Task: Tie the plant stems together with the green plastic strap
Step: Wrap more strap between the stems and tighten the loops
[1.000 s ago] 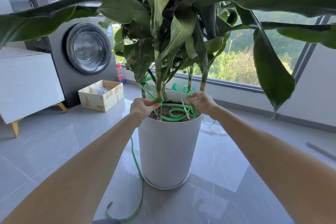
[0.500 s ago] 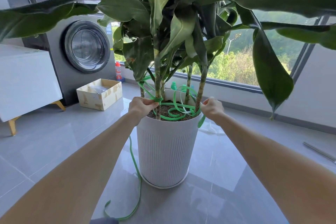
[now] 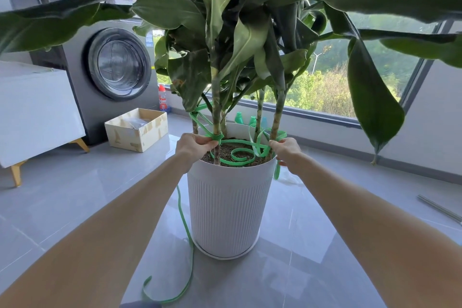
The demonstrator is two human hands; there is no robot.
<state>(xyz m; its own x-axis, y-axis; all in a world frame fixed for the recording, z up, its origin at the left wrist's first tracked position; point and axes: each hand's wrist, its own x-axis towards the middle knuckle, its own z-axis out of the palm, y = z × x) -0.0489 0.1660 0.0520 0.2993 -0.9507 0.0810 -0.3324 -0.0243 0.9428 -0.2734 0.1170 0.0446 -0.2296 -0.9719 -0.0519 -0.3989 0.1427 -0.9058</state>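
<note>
Big leafy plant (image 3: pixel 240 32) fills the top, with a washer (image 3: pixel 117 62) far left. The white pot (image 3: pixel 225 207) stands centre on the floor, and a box (image 3: pixel 136 130) sits to its far left. The strap (image 3: pixel 240 162) wraps the left stems (image 3: pixel 216 107), coils loosely over the soil and trails down the pot's near left side onto the tiles. Now the left hand (image 3: pixel 192 145) pinches the strap where it bunches at the left stem. The right hand (image 3: pixel 287 150) grips it beside the right stem, a short end dangling outside the rim.
</note>
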